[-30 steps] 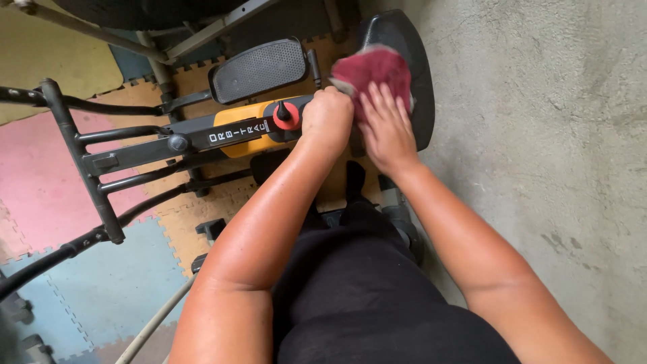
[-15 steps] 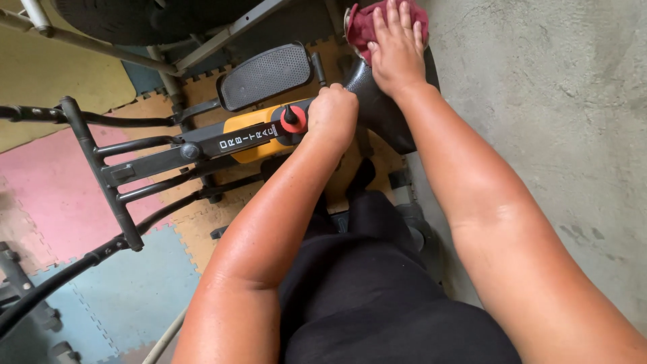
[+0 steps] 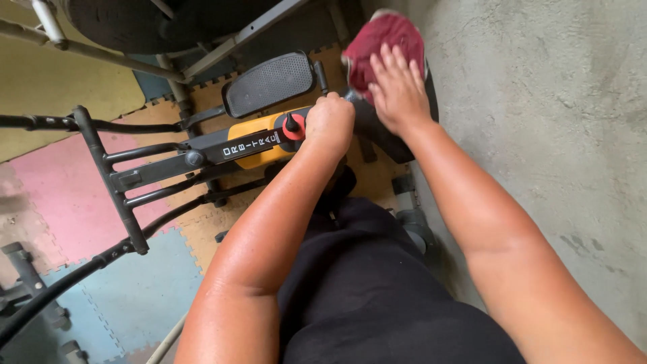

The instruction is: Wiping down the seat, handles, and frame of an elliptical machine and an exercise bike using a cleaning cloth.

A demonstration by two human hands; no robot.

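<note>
Since a moment ago, the right hand [image 3: 399,91] has slid the dark red cloth [image 3: 384,42] back down the black seat [image 3: 391,131]. Its fingers [image 3: 394,64] lie spread flat on the cloth, pressing it against the seat's upper end. Beside it, the left hand [image 3: 329,123] is closed in a fist, apparently around a part of the machine just by the red knob [image 3: 293,128] on the yellow housing [image 3: 253,138]. Foam floor mats [image 3: 60,195] lie beneath the black frame [image 3: 114,182].

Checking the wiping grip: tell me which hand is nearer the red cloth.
Right. The right hand lies flat on the red cloth; the left hand is fisted beside it, by the red knob.
</note>
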